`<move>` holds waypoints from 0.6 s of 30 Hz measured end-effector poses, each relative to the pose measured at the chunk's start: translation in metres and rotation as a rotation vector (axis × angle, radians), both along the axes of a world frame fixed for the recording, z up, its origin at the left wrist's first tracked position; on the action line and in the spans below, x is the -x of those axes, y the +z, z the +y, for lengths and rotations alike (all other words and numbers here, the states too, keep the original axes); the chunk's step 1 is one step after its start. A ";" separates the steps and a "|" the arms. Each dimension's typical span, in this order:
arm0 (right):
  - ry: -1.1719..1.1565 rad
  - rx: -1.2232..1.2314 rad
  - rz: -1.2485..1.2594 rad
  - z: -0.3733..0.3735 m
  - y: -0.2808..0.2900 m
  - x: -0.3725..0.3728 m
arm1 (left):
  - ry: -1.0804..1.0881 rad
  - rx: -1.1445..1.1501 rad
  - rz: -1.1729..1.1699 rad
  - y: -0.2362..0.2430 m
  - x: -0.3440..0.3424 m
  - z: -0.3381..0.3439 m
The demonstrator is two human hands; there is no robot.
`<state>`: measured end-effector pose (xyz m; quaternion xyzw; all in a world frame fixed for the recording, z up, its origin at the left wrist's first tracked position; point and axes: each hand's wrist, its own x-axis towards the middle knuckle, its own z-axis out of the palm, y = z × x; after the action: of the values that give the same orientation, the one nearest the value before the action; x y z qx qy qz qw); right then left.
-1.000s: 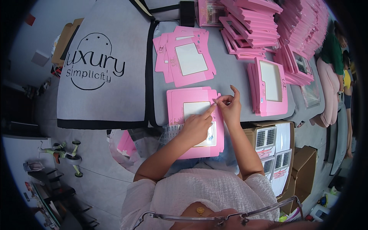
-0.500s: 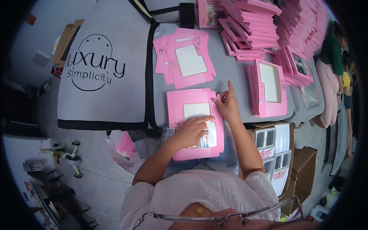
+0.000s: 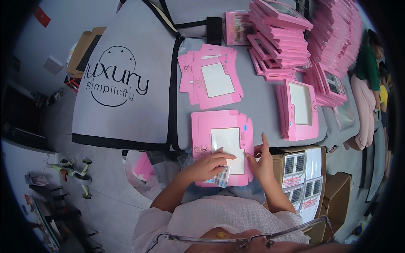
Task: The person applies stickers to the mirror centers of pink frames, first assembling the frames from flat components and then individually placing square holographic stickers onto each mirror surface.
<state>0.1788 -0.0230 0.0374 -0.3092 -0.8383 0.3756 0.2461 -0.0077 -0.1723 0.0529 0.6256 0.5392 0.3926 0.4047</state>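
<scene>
Flat pink window boxes (image 3: 203,126) lie in a small pile at the front edge of the grey seat, reaching over my lap. The top one has a white window panel and a small blue sticker (image 3: 245,127) near its far right corner. My left hand (image 3: 206,165) rests over the pile's lower left, gripping a small sheet of blue and silver stickers (image 3: 222,177) under its fingers. At the pile's right edge is my right hand (image 3: 262,162), its index finger raised and its thumb spread apart beside the box. Its other fingers are partly hidden.
More flat pink boxes (image 3: 234,86) lie fanned out beyond the pile. Folded pink boxes (image 3: 298,133) stand to the right, with tall stacks (image 3: 278,46) behind. A carton of packaged sheets (image 3: 312,158) is by my right arm. Another person (image 3: 365,92) is at far right.
My right hand has drawn back from the top box's far right corner, where a blue sticker now shows. My left hand has slid nearer me with the sticker sheet. The whole view has shifted slightly.
</scene>
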 end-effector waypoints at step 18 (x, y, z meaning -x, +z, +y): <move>0.106 -0.009 0.222 0.072 0.036 0.124 | 0.870 -0.058 -0.113 0.019 0.031 0.016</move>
<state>0.0543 0.0485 0.0731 -0.2196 -0.8228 0.4163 0.3186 -0.0383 -0.1566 0.0722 0.3289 0.7182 0.5751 0.2126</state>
